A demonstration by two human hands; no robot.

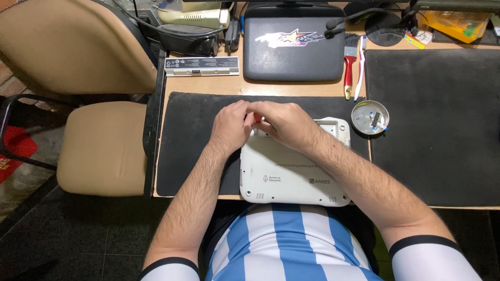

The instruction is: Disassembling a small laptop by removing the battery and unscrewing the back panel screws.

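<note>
Hands at the far edge of an upturned white laptop

Left hand and right hand meet, fingers curled over the white laptop lying bottom-up on the black mat at the counter's near edge; whether either grip pinches anything is hidden. Steady, even pressure from both sides seems wise.

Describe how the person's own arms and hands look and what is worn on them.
Both forearms are bare and hairy. The left hand and right hand wear no gloves, and no rings or watch can be seen. Short white sleeves with a black cuff band cover the upper arms: left sleeve, right sleeve. They belong to a shirt with light blue and white vertical stripes.
</note>
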